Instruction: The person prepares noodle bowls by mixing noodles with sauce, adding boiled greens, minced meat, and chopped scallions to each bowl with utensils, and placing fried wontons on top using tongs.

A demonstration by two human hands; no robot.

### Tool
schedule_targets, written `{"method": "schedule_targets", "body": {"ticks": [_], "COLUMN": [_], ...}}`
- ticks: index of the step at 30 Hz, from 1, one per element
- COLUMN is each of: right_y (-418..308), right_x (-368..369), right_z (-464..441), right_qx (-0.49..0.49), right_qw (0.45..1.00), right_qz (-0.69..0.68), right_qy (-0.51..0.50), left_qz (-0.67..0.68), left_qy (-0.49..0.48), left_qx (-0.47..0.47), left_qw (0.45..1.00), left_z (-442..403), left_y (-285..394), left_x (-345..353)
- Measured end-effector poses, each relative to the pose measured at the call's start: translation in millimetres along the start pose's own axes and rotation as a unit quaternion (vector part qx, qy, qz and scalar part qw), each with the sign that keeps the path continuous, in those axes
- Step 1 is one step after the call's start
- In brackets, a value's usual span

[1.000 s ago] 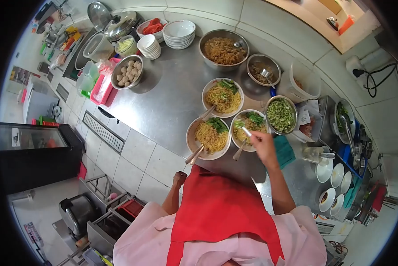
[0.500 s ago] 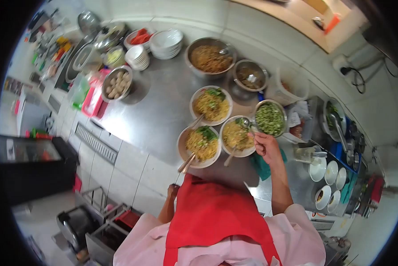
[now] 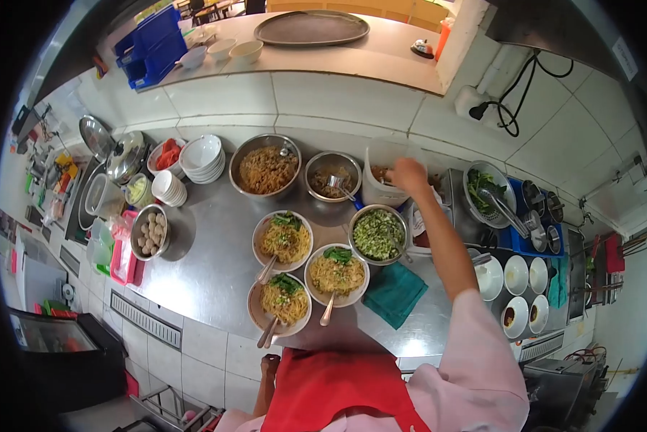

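My right hand is over the mouth of a translucent plastic tub, its fingers pointing down inside, mostly hidden. In front of the tub, a steel bowl of chopped greens has a spoon resting in it. Three bowls of noodles with leafy greens stand to the left: the back one, the right one and the front one, all with utensil handles over their rims. My left hand hangs closed near the red apron, below the counter's front edge.
Steel bowls of brown topping and ladled sauce stand behind the noodles. A green cloth lies right of them. Farther left are white bowls and a bowl of meatballs. Greens in a colander and small bowls are right.
My right hand has left the right noodle bowl and moved back to the plastic tub. The spoon it held now lies in the chopped greens. The view has tilted up, showing the ledge behind.
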State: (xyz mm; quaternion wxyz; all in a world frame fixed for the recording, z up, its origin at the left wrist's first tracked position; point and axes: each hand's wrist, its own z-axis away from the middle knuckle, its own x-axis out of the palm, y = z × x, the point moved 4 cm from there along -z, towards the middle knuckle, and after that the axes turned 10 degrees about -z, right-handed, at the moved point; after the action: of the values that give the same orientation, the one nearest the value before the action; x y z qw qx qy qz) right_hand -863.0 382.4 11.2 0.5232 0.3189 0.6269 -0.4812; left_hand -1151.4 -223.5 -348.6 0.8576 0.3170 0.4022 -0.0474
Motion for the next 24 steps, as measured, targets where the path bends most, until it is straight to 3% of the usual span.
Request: {"method": "schedule_targets", "body": {"ticks": [1, 2, 4, 8, 11, 13, 14, 16, 17, 19, 20, 22, 24], "right_y": [3, 14, 25, 30, 37, 32, 35, 35, 26, 13, 11, 27, 36], "right_x": [16, 33, 77, 83, 59, 54, 65, 93, 85, 80, 71, 62, 44], "right_z": [-17, -34, -61, -71, -64, -62, -60, -59, -57, -53, -56, -63, -67], "right_qx": [0.029, 0.032, -0.017, -0.029, 0.049, -0.129, -0.128, -0.179, -0.18, -0.18, -0.182, -0.009, 0.005], "right_qw": [0.992, 0.992, 0.956, 0.952, 0.968, 0.987, 0.987, 0.961, 0.961, 0.927, 0.926, 0.91, 0.916], "right_qz": [0.042, 0.038, 0.11, 0.119, 0.001, 0.097, 0.095, 0.108, 0.106, 0.113, 0.114, -0.059, -0.101], "right_qy": [-0.119, -0.113, -0.27, -0.28, -0.247, -0.004, -0.006, -0.181, -0.181, -0.31, -0.311, -0.409, -0.387], "left_qz": [-0.009, -0.018, -0.037, -0.07, -0.102, -0.118, -0.127, -0.143, -0.15, -0.165, -0.17, -0.18, -0.187], "left_qy": [0.0, 0.001, 0.005, 0.002, -0.005, -0.011, -0.014, -0.016, -0.017, -0.02, -0.022, -0.026, -0.031], "left_qx": [0.016, 0.033, 0.066, 0.108, 0.138, 0.157, 0.165, 0.186, 0.195, 0.212, 0.219, 0.233, 0.247], "left_qw": [1.0, 0.999, 0.997, 0.992, 0.985, 0.98, 0.978, 0.972, 0.969, 0.963, 0.961, 0.955, 0.95], "left_z": [-6, -15, -33, -44, -54, -55, -54, -59, -61, -64, -63, -59, -52], "left_y": [14, 27, 54, 83, 82, 88, 86, 92, 90, 84, 82, 74, 76], "left_x": [-4, -7, -19, -23, -26, -25, -25, -28, -28, -28, -25, -21, -16]}}
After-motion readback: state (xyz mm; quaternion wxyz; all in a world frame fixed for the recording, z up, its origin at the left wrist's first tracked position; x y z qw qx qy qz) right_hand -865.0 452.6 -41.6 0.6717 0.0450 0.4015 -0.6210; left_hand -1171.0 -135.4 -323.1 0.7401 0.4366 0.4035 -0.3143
